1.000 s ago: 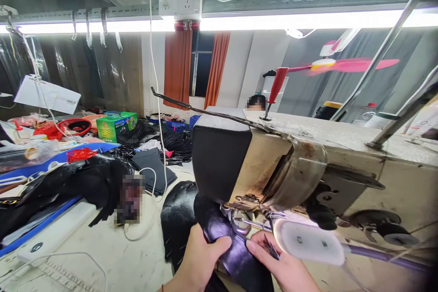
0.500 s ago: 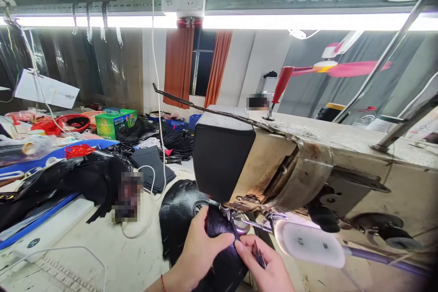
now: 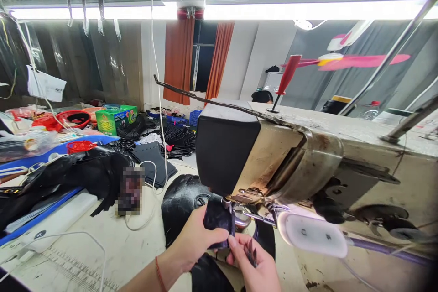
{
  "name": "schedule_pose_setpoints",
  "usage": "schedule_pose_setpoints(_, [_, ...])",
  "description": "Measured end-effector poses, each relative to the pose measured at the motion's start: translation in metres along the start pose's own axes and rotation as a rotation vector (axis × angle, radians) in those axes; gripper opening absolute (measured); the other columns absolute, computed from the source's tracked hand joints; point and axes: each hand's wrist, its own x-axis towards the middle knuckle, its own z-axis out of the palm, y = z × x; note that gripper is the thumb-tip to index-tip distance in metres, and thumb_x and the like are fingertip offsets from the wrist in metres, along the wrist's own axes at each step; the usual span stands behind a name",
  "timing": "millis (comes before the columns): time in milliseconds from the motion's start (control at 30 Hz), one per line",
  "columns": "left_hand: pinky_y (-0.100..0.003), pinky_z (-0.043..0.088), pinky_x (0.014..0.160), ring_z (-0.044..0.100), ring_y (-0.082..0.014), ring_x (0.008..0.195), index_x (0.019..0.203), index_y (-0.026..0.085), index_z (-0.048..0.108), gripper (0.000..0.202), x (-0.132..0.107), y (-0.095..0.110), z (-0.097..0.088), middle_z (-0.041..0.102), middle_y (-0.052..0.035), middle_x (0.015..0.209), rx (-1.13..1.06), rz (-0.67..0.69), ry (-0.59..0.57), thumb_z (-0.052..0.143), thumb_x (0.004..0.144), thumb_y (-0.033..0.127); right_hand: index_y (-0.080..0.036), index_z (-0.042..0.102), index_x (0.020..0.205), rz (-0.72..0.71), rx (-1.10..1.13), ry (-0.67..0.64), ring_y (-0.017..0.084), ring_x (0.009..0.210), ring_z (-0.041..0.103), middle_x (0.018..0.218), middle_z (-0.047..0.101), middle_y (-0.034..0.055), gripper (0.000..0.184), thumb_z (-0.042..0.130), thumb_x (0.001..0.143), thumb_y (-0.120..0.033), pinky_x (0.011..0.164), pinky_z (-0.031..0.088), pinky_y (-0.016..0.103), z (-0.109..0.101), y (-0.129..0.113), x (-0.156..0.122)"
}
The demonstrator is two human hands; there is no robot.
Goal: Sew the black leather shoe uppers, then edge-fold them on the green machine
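A black leather piece (image 3: pixel 216 218) lies under the head of the sewing machine (image 3: pixel 226 150), close by the needle area. My left hand (image 3: pixel 196 237) grips its left side, thumb on top near the lower edge. My right hand (image 3: pixel 255 260) pinches the corner of the same piece, its fingertips almost touching my left thumb. A small dark pointed metal tool, perhaps thread snips (image 3: pixel 252 253), is also tucked in my right hand. More black leather (image 3: pixel 181 200) spreads over the table behind my left hand, and another black part (image 3: pixel 208 274) shows below the hands.
A white lamp (image 3: pixel 311 234) glows right of my hands, under the machine arm. A red-handled screwdriver (image 3: pixel 288 75) stands on the machine top. Left on the table are a white cable (image 3: pixel 155 173), black leather pieces (image 3: pixel 92 169) and a green box (image 3: pixel 116 120). A person's head shows behind.
Both hands have shifted slightly left relative to the machine, with the leather piece. Its lower part no longer stretches down between my hands. The view has tilted slightly.
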Motion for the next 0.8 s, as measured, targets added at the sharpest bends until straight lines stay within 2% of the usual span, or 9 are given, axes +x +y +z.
schedule_pose_setpoints(100, [-0.022,0.039,0.049,0.047,-0.009,0.051,0.082,0.013,0.06,0.019,0.0,0.005,-0.003,0.058,0.0033,0.062,0.061,-0.04,-0.033,0.064,0.063,0.015,-0.018,0.062,0.061,0.02,0.038,0.0,0.013,0.051,0.051,0.051,0.057,-0.0017,0.039,0.068,0.071,-0.055,0.053,0.043,0.025,0.004,-0.003,0.002])
schedule_pose_setpoints(300, [-0.021,0.037,0.047,0.046,-0.0086,0.049,0.075,0.015,0.056,0.012,0.007,0.011,-0.004,0.054,0.0048,0.057,0.17,-0.015,-0.039,0.062,0.064,0.015,-0.018,0.058,0.061,0.026,0.08,-0.04,0.014,0.059,0.051,0.057,0.057,-0.0015,0.038,0.062,0.078,-0.051,0.06,0.041,0.025,0.007,-0.011,0.003])
schedule_pose_setpoints(433, [-0.021,0.036,0.046,0.044,-0.0076,0.046,0.075,0.016,0.055,0.013,0.013,0.012,-0.006,0.052,0.0062,0.054,0.196,-0.01,-0.035,0.062,0.064,0.014,-0.017,0.063,0.072,0.012,0.033,-0.027,0.015,0.062,0.051,0.059,0.058,-0.0015,0.035,0.059,0.081,-0.05,0.063,0.041,0.026,0.006,-0.007,0.002])
schedule_pose_setpoints(533, [-0.02,0.034,0.045,0.043,-0.0071,0.046,0.074,0.015,0.056,0.012,0.022,0.014,-0.008,0.051,0.0063,0.052,0.201,-0.003,-0.045,0.064,0.064,0.015,-0.017,0.066,0.077,0.0,-0.019,-0.017,0.017,0.063,0.053,0.058,0.059,-0.0009,0.036,0.058,0.081,-0.052,0.065,0.042,0.028,0.0,-0.002,-0.002])
schedule_pose_setpoints(667, [-0.019,0.029,0.044,0.04,-0.0051,0.046,0.074,0.014,0.058,0.015,0.04,0.018,-0.011,0.05,0.0059,0.054,0.174,0.0,-0.097,0.067,0.064,0.019,-0.018,0.067,0.071,0.013,-0.102,-0.011,0.017,0.06,0.056,0.055,0.061,-0.0002,0.038,0.058,0.079,-0.054,0.063,0.045,0.028,-0.015,0.003,-0.014])
schedule_pose_setpoints(800, [-0.018,0.027,0.044,0.04,-0.0041,0.046,0.077,0.013,0.057,0.026,0.056,0.017,-0.011,0.05,0.0057,0.057,0.15,-0.01,-0.114,0.072,0.06,0.025,-0.02,0.069,0.068,0.0,-0.237,-0.06,0.017,0.057,0.058,0.055,0.063,0.0003,0.04,0.054,0.08,-0.056,0.058,0.046,0.026,-0.028,0.025,-0.031])
